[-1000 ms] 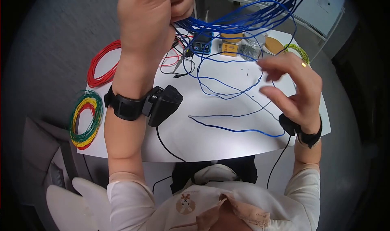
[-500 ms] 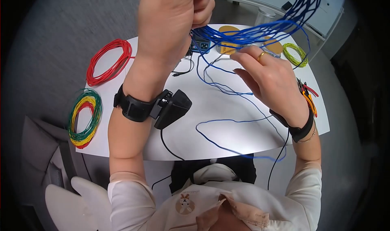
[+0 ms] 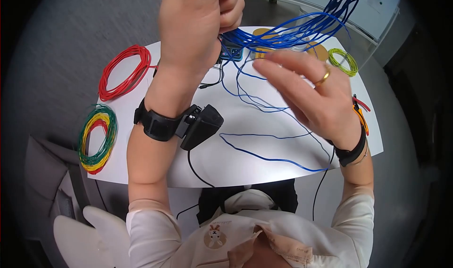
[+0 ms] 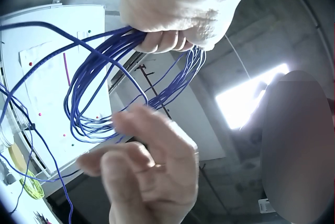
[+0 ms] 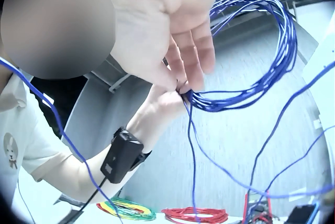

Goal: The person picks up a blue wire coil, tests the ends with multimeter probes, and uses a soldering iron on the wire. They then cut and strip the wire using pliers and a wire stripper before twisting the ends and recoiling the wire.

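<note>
My left hand [image 3: 198, 37] grips a coil of blue wire [image 3: 302, 34] at one end, raised above the far part of the table. In the left wrist view the coil [image 4: 86, 88] hangs in a loop from the curled fingers [image 4: 165, 42]. My right hand [image 3: 311, 91] is held lower and to the right, fingers apart and loosely bent, with nothing seen between them. It overlaps loose blue wire [image 3: 257, 98] that trails from the coil down over the white table [image 3: 198, 155]. In the right wrist view the right palm [image 5: 167, 9] faces the coil.
On the left lie a red wire coil [image 3: 125, 72] and a green, yellow and red coil [image 3: 98, 138]. A yellow-green coil [image 3: 343, 62] and orange-handled pliers [image 3: 361, 117] lie at right. Lidded jars [image 3: 318, 51] and a blue device [image 3: 231, 53] stand at the back.
My left hand has shifted right with the blue coil. The right hand has turned over and moved inward to the left, below the coil; the loose wire loop on the table has swung about.
</note>
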Demonstrator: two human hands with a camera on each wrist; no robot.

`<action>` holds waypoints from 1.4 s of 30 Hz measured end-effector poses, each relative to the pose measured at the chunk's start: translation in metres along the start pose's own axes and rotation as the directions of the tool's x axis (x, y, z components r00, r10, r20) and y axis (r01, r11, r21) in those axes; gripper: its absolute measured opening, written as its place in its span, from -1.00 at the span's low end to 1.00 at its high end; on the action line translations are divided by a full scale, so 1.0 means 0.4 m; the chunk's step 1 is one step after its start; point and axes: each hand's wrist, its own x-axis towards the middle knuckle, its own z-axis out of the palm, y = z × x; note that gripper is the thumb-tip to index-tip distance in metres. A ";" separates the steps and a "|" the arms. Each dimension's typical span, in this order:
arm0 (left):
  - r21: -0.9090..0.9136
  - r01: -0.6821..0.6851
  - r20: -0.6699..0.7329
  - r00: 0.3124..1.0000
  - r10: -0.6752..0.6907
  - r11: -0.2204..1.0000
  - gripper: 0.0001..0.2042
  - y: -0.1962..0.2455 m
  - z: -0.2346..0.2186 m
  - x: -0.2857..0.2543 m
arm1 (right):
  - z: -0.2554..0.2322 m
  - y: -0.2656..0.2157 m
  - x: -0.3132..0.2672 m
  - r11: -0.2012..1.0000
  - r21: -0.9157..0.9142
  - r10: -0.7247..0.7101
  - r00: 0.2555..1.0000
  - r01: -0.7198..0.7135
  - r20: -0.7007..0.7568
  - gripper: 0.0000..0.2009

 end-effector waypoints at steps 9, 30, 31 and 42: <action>-0.038 0.003 0.067 0.998 0.000 0.999 -0.46 -0.006 0.005 -0.007 | -0.030 0.065 0.006 0.944 -0.329 0.060 0.984 -0.002 0.167 -0.79; 0.105 -0.288 -0.153 0.941 0.302 0.952 -0.50 -0.013 -0.155 0.062 | -0.187 0.156 -0.179 0.827 -0.178 0.555 0.825 -0.533 0.108 -0.91; 0.154 -0.328 -0.159 0.923 0.351 0.932 -0.50 0.001 -0.150 0.069 | -0.188 0.164 -0.185 0.810 -0.158 0.584 0.803 -0.565 0.119 -0.91; -0.136 -0.262 0.153 0.947 0.281 0.955 -0.68 0.159 -0.277 0.074 | -0.129 0.220 -0.281 0.503 -0.007 0.792 0.458 -0.864 0.403 -0.84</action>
